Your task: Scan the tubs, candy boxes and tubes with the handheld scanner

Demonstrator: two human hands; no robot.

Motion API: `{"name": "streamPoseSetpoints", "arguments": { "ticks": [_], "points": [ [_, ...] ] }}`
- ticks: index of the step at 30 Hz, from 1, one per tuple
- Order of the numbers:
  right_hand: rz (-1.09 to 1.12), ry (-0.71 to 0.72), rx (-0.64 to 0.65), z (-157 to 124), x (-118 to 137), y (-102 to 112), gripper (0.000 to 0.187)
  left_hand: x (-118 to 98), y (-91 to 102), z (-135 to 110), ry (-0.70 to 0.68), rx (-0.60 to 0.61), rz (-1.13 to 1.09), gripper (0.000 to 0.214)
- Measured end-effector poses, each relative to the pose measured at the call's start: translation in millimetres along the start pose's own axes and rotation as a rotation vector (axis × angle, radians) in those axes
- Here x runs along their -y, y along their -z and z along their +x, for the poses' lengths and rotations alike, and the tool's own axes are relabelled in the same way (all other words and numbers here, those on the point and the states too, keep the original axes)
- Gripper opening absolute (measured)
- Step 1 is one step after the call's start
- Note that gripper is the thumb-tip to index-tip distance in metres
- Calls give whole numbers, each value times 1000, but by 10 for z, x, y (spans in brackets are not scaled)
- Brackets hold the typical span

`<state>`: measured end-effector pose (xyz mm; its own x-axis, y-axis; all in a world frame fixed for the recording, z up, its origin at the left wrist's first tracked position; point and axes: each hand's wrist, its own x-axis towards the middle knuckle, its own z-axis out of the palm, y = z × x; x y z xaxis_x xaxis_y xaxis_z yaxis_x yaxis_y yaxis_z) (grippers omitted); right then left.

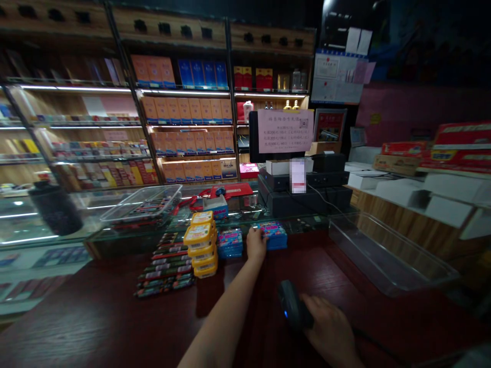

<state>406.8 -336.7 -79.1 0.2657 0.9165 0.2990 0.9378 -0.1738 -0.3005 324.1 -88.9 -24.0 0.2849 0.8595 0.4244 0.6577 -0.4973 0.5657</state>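
My left hand (256,244) reaches across the counter with curled fingers on the left side of a stack of blue packets (276,236). To the left of that hand stands another stack of blue packets (230,242). Beside it rises a pile of yellow plastic tubs (201,245). Several dark, slim sticks in wrappers (164,271) lie in rows left of the tubs. Near the front, my right hand (330,327) is wrapped round a black barcode scanner (292,305) showing a small blue light. Its cable trails off to the right.
A clear plastic bin (395,255) sits on the right of the dark red counter (115,312). Behind are a monitor (254,135) with a pink notice and a black cash drawer (303,199). A clear tray (141,202) and black canister (56,209) are on the left.
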Motion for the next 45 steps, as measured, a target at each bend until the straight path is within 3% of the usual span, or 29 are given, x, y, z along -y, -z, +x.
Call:
{"name": "streamPoseSetpoints", "arguments": {
  "ticks": [8,13,18,21,25,33,37,41,45],
  "points": [
    [3,6,-47,-9,-38,-67,42,9,-124,49,-16,0,-76,16],
    [24,39,-77,-20,-52,-74,41,22,-24,-18,-77,40,-37,25],
    [1,65,-137,-45,-74,-98,42,88,219,-264,-151,-40,165,29],
    [-18,85,-148,-50,-100,-117,41,210,312,-385,-57,-111,347,41],
    [-33,114,-132,-56,-121,-93,38,383,361,-472,44,-46,516,64],
    [-17,84,-128,-70,-95,-83,40,445,549,-573,-23,-43,546,29],
    [-26,93,-130,-71,-94,-69,40,428,616,-518,-7,-50,579,31],
    [-41,101,-111,-79,-96,-44,36,433,688,-548,-67,-41,403,38],
    [-27,117,-118,-89,-104,-52,36,507,693,-731,-54,-182,-125,32]
  ]
}}
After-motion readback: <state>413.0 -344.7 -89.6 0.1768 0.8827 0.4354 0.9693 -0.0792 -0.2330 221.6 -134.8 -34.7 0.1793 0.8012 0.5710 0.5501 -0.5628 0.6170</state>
